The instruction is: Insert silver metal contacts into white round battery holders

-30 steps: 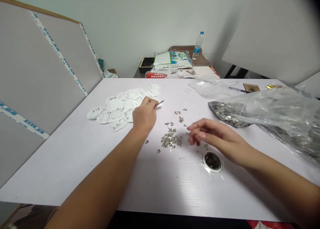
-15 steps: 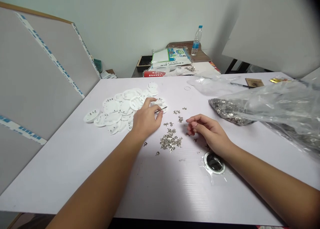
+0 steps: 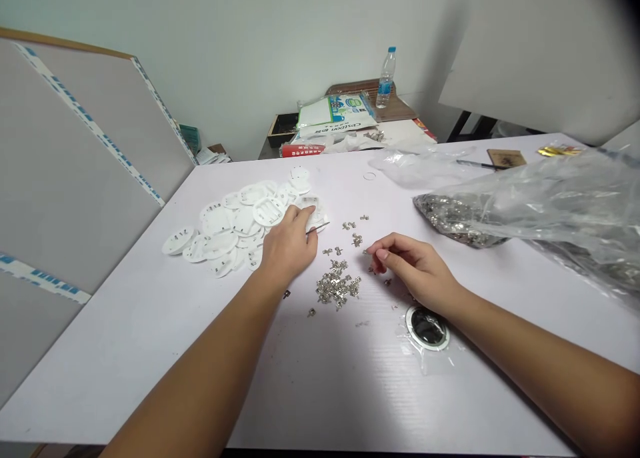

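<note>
My left hand [image 3: 289,243] is at the right edge of a heap of round white plastic discs [image 3: 219,218], its index finger over a disc. A thin dark rod [image 3: 320,227] sticks out past its closed thumb and fingers. My right hand [image 3: 415,266] is pinched just above the table, with a small metal clip [image 3: 367,252] showing at its fingertips. Between the hands lies a pile of small silvery metal clips [image 3: 336,287], with several loose ones scattered around it. The discs carry slots and small dark marks.
Near my right forearm lies a round black piece with a white rim [image 3: 427,327] on clear film. A clear plastic bag [image 3: 540,205] of metal parts spreads at the right. Behind the table stand a water bottle [image 3: 386,78] and packages. A grey panel [image 3: 90,158] borders the left side.
My left hand has lowered slightly over the disc, and the rod has shifted a little down and left. A small clip now shows at my right fingertips. The view has shifted slightly.
</note>
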A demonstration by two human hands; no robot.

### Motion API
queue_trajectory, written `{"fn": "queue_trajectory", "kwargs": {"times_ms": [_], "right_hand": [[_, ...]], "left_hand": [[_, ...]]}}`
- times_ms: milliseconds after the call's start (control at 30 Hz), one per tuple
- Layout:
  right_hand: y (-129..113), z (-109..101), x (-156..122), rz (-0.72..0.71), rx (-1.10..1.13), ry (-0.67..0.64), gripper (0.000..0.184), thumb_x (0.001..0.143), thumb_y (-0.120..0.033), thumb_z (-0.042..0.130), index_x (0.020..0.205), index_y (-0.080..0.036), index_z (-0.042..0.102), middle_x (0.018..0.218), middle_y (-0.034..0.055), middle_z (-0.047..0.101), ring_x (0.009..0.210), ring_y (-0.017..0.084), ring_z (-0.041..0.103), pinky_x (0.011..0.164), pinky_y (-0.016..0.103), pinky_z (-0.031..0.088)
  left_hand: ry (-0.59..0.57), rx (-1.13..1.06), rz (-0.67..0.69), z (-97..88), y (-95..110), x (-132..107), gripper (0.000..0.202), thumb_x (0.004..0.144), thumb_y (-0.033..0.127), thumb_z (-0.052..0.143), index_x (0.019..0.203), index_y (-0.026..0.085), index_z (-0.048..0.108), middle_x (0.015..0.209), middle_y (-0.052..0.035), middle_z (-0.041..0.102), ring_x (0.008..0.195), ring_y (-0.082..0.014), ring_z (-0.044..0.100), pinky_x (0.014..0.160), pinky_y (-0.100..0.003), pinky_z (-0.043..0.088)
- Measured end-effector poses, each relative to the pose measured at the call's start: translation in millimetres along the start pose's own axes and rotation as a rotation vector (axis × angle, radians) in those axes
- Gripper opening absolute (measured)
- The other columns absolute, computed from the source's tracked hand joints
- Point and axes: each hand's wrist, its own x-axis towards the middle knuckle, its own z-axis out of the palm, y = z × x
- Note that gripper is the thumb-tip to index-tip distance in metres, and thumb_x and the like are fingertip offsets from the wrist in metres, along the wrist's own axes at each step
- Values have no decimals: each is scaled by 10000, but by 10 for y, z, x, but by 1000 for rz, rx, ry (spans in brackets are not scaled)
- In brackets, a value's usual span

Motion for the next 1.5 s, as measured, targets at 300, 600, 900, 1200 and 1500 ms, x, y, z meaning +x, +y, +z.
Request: {"fn": "queue_trajectory", "kwargs": {"times_ms": [300, 600, 900, 1200, 1500], "right_hand": [[22, -6, -1, 3, -21, -10, 210, 935, -389, 589, 951, -187, 645, 822, 13, 649, 778, 132, 592, 747, 286, 450], [17, 0, -10, -1, -15, -15, 204, 931, -385, 596, 928, -189, 649, 806, 9, 651, 768, 127, 590, 734, 278, 450], [33, 0, 18, -37, -14, 21, 213, 937, -386, 585, 997, -190, 643, 842, 27, 640, 776, 139, 600, 747, 299, 488], [21, 70, -24, -125, -158, 97, 371, 893, -337, 644, 1246, -265, 554, 1129, 58, 650, 885, 172, 658, 753, 311, 552], [-39, 28, 8, 124, 46, 200, 275, 889, -393, 623, 1121, -249, 585, 1086, 26, 637, 590, 172, 704, 549, 351, 615]], "left_hand": [[-23, 4, -66, -19, 22, 15, 286, 869, 231, 468, 1109, 230, 623, 1075, -85, 588, 669, -166, 528, 539, -335, 349], [-48, -98, -21, -48, 30, -1, 167, 821, 256, 566, 985, 226, 580, 1246, -49, 563, 635, -129, 506, 558, -336, 367], [262, -357, 59, -24, -42, 27, 168, 881, 228, 582, 966, 217, 726, 1120, -61, 624, 771, -152, 567, 647, -328, 438], [-175, -892, 300, -116, 425, -287, 156, 913, 212, 562, 995, 204, 693, 1131, -63, 656, 534, -44, 402, 530, -253, 385], [-175, -260, 97, -76, 268, -185, 122, 870, 331, 596, 887, 236, 670, 931, -9, 640, 765, -163, 583, 663, -315, 425]]}}
